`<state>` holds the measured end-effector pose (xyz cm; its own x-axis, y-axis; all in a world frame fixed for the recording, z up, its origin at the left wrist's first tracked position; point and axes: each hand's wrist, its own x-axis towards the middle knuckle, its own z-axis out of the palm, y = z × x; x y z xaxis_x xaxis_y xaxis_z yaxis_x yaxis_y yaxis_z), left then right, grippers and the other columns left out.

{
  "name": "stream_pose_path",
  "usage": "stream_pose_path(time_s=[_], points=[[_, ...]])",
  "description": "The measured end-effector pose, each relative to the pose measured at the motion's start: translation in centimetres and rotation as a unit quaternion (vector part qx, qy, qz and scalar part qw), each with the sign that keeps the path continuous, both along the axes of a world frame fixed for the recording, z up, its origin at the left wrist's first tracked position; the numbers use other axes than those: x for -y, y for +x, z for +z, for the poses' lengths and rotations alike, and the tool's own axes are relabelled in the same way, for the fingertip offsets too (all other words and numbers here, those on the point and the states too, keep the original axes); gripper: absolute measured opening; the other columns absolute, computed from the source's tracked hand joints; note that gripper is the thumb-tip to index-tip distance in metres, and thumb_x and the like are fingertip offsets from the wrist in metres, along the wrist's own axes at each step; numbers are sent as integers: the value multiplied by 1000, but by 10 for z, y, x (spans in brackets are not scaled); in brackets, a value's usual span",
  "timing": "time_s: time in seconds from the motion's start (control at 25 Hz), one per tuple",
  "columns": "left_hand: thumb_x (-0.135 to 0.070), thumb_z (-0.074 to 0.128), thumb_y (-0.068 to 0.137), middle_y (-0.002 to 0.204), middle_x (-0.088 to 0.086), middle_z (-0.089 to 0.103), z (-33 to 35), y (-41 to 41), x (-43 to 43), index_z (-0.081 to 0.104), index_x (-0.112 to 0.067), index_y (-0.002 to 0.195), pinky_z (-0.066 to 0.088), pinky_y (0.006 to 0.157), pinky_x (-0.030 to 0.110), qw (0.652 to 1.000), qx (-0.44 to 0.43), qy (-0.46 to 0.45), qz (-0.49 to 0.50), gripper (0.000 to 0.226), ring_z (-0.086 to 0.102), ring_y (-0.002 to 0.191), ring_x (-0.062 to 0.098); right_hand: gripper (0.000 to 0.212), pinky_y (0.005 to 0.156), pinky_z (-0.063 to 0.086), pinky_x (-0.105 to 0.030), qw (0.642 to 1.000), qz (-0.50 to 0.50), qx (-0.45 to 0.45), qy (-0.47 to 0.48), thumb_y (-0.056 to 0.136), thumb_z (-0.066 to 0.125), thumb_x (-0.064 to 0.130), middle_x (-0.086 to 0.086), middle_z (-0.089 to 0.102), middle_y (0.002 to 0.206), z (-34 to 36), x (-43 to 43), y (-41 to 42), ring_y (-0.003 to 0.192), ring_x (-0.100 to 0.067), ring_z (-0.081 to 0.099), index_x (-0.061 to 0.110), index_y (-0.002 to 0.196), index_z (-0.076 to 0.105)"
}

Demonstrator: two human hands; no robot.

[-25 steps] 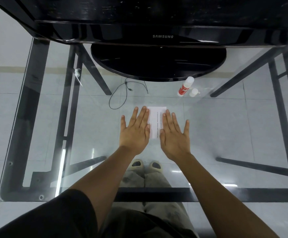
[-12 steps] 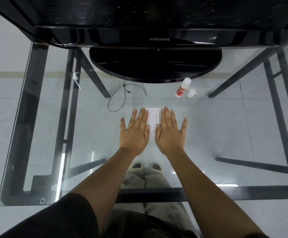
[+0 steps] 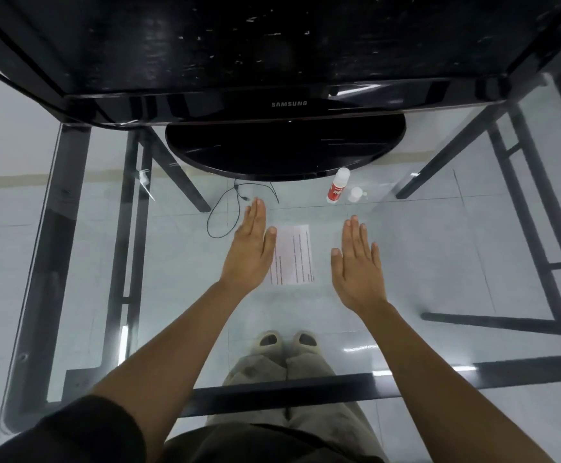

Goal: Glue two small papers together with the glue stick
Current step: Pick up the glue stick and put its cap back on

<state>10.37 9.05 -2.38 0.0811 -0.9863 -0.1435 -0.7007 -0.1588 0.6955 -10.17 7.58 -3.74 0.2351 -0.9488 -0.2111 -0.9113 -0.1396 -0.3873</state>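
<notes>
A small white paper [image 3: 293, 254] with printed lines lies flat on the glass table [image 3: 439, 262]; whether a second sheet lies under it I cannot tell. My left hand [image 3: 250, 250] is flat and empty at the paper's left edge, thumb near its top corner. My right hand [image 3: 357, 262] is flat and empty a little to the paper's right, not touching it. The glue stick [image 3: 337, 186], white with a red label, lies uncapped behind the paper to the right, with its white cap [image 3: 355, 194] beside it.
A black Samsung monitor [image 3: 286, 103] on a round base [image 3: 286, 148] stands at the back of the table. A thin black cable [image 3: 229, 208] loops behind my left hand. Dark table frame bars and my feet show through the glass.
Both hands pressed side by side on the paper before; now they have slid apart, left and right, uncovering the paper.
</notes>
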Motion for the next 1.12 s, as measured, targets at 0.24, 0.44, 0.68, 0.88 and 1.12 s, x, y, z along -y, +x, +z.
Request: stream_pose_path(time_s=[0.24,0.44,0.68,0.88,1.12], points=[[-33,52,93,144,14,42,14,-42,67,28,-7,142,26,104,21,998,-26,-34,-35,61,39,132,24,67,113,-9,-38,993,-62,-95,21,89,-4,49,-4,-12,157,-10,6,-31,143,-20,-14,16,147,-10],[-30,67,83,121,12,62,6,-66,97,52,-7,125,42,93,26,997,-51,-53,-21,51,56,112,23,66,112,-12,-37,992,-67,-103,15,90,-3,49,-2,-13,157,-19,6,-33,139,-17,-21,18,147,-9],[-27,67,83,108,12,68,2,-68,110,60,-4,107,45,86,25,997,-49,-64,-13,34,62,101,22,65,111,-12,-37,989,-62,-129,22,90,-6,49,-2,-14,157,-20,8,-31,141,-19,-18,18,147,-12],[-29,66,84,95,-1,67,29,-60,96,59,-9,102,44,77,11,994,-79,-70,-6,28,60,85,5,60,114,-5,-36,993,-58,-81,65,98,12,44,-6,-4,158,-2,15,-34,145,-21,-6,13,148,-2],[-30,57,89,95,2,65,103,-29,70,60,-21,108,54,76,23,980,-177,-89,35,21,65,83,13,43,102,31,-18,964,-98,243,35,98,43,33,-7,50,138,96,54,-5,125,-16,45,10,133,48]])
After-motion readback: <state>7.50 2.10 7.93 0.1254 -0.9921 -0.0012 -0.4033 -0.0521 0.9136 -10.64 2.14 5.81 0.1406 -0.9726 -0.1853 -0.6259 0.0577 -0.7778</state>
